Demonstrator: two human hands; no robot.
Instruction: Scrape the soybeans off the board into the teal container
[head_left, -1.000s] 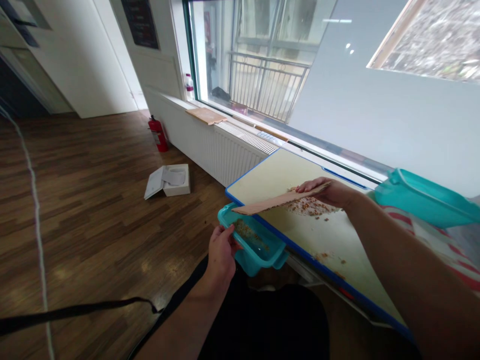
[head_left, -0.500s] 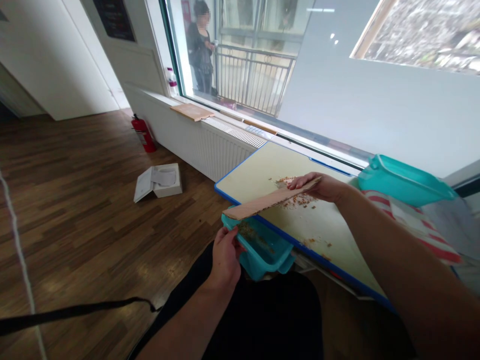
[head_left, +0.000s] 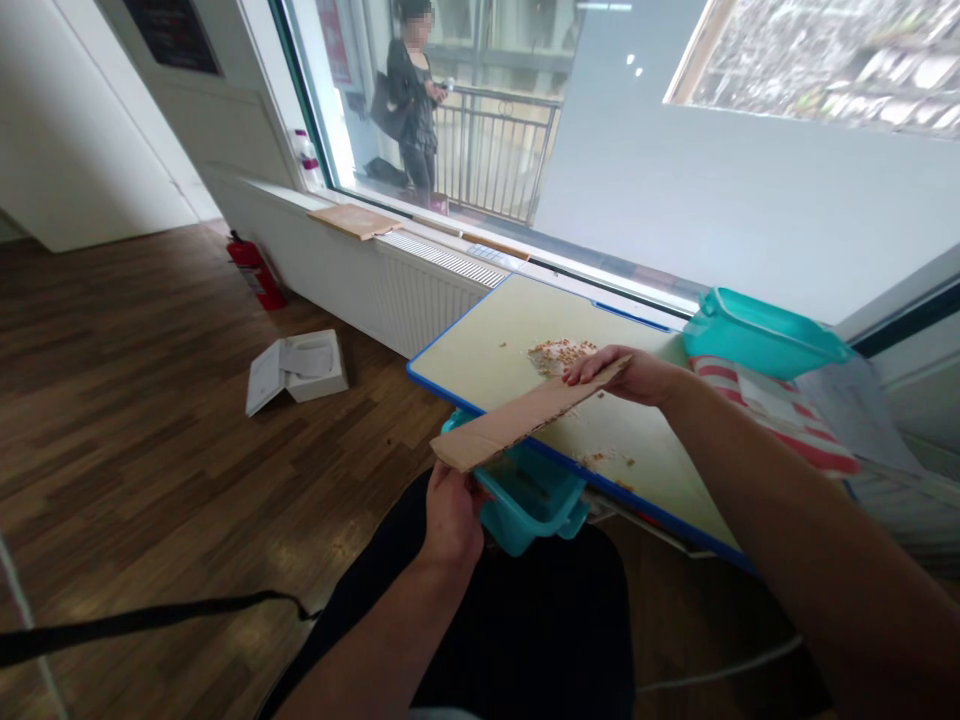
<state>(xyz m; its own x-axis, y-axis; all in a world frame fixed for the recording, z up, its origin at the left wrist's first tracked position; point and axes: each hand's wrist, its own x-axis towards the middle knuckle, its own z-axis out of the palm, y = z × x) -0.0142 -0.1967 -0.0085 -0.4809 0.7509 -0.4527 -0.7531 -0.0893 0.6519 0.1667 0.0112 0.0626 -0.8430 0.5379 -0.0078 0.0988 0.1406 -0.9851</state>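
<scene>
My right hand (head_left: 626, 372) grips a long strip of brown cardboard (head_left: 517, 421) that slants across the pale tabletop (head_left: 487, 345) and past its blue front edge. My left hand (head_left: 450, 515) is closed on the rim of a teal plastic tub (head_left: 529, 500) held just under that edge, below the cardboard's low end. A heap of small orange-brown crumbs (head_left: 559, 353) lies on the table just beyond the cardboard, and a few more crumbs (head_left: 607, 460) are near the front edge.
A second teal tub (head_left: 757, 335) sits on a red-striped cloth (head_left: 780, 410) at the table's right. An open white box (head_left: 296, 368) and a red fire extinguisher (head_left: 256, 270) are on the wooden floor. A radiator runs under the window; a person stands outside on the balcony.
The cardboard strip has slid toward me across the table, away from the crumb heap, and its low end now covers more of the tub. My view has swung left; a person appeared outside.
</scene>
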